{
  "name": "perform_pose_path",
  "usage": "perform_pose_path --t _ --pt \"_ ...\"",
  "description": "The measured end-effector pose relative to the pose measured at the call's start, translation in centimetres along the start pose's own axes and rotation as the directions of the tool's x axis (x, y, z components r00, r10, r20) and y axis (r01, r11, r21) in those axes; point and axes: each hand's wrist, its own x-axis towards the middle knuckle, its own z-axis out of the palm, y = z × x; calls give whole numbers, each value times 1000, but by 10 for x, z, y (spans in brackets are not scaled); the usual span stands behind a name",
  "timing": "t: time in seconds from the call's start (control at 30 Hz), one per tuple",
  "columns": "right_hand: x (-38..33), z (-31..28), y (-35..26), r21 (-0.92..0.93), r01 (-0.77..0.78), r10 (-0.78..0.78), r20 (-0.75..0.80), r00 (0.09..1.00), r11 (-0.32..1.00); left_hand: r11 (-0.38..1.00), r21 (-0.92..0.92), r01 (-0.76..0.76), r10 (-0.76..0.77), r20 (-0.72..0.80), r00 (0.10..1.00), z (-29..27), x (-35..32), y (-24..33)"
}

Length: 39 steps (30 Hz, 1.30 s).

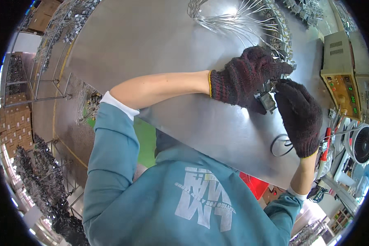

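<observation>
Both my hands wear dark knitted gloves and meet over the metal table [172,69], on its right side. Between them is a small metal part [268,101] with a squarish block at its lower end; its exact kind I cannot make out. My left hand [250,76] comes in from the left, its fingers closed around the upper side of the part. From the lower right my right hand [299,112] pinches the same part. The gloves hide much of it. Just beyond my fingers runs a curved row of similar metal parts [276,35] with pale wires [217,22] fanning from them.
To the right stands a boxed electrical instrument [342,88] with lit displays. Below it are a red-handled tool [326,143] and a round fan [361,143]. A dark cable loop [274,147] lies by my right wrist. Racks with hanging parts [41,176] and stacked cartons [15,123] stand left.
</observation>
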Motion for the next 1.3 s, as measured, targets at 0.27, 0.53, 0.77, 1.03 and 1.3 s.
perform_pose_path --t 0.27,0.53,0.77,1.03,1.3 --pt "-23 -16 -35 31 -173 174 -42 984 984 990 140 -31 34 -19 999 8 0 -2" --pt "-12 -22 -44 -212 31 -11 94 996 977 986 156 -56 72 -97 993 15 -7 -7" --pt "-8 -15 -46 -281 214 -158 210 965 936 984 155 -88 100 -71 992 7 -22 -15" --pt "-10 14 -39 -334 212 -162 173 972 918 985 172 5 -29 142 989 8 -34 -37" --pt "-34 -3 11 80 -213 224 -193 955 974 983 173 56 -96 232 968 -11 2 -32"
